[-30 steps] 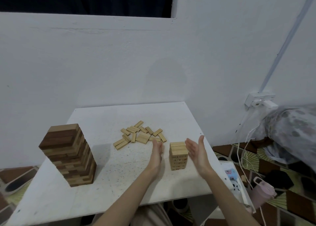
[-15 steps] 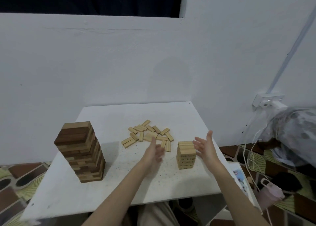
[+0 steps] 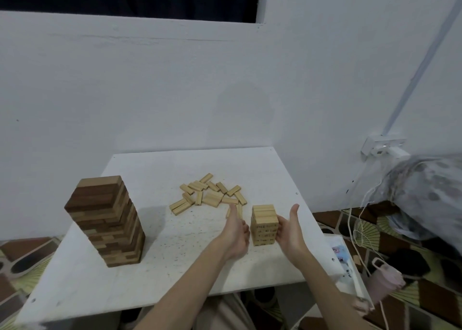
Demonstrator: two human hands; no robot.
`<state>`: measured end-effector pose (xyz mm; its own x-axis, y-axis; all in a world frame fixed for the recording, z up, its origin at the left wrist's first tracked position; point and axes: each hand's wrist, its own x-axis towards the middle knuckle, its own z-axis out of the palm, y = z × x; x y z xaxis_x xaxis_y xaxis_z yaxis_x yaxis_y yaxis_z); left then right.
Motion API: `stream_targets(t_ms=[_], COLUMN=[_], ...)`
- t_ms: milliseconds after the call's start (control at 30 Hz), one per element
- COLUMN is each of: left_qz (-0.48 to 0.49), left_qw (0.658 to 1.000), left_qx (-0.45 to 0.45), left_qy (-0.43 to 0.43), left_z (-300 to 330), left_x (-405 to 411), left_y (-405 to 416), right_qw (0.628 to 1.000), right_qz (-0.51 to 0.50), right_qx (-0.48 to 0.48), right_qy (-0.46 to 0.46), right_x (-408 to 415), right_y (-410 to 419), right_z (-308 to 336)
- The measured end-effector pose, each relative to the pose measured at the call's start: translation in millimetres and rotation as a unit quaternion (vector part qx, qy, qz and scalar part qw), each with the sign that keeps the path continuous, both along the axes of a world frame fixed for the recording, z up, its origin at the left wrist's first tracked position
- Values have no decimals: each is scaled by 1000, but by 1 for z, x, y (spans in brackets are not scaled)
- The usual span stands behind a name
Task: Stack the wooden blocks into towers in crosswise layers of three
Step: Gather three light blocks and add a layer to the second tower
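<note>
A small light-wood tower [image 3: 264,226] stands on the white table [image 3: 155,274] near its right front edge. My left hand [image 3: 236,232] is flat against the tower's left side, thumb up. My right hand [image 3: 291,232] lies flat against its right side, fingers touching the blocks. Neither hand is curled around a block. Several loose light blocks [image 3: 210,196] lie scattered behind the small tower, mid-table. A taller tower of dark and light blocks [image 3: 107,219] stands at the table's left.
A white wall rises right behind the table. To the right, beyond the table edge, are a wall socket [image 3: 383,146] with hanging white cables, a patterned cloth bundle [image 3: 430,194], a pink bottle [image 3: 386,283] and a white tray [image 3: 350,267] on the tiled floor.
Both hands have closed in from either side onto the small tower; a moment ago they hovered apart from it. The view has shifted slightly to the right.
</note>
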<state>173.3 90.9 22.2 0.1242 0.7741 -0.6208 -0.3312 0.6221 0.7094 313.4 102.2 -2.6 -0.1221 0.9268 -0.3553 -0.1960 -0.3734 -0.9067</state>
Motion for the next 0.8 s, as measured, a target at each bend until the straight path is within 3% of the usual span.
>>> stream_targets(t_ms=[633,800], left_qz=[-33,-31], left_qw=[997,996], left_qx=[53,78], left_qy=[-38,28], left_z=[17,21], left_x=[12,0], left_y=[-11,-3], right_qw=[999,998], right_qz=[17,20], right_qx=[31,29], right_qy=[-29,-44], right_x=[-5,6], right_y=[-6,5], right_z=[1,9])
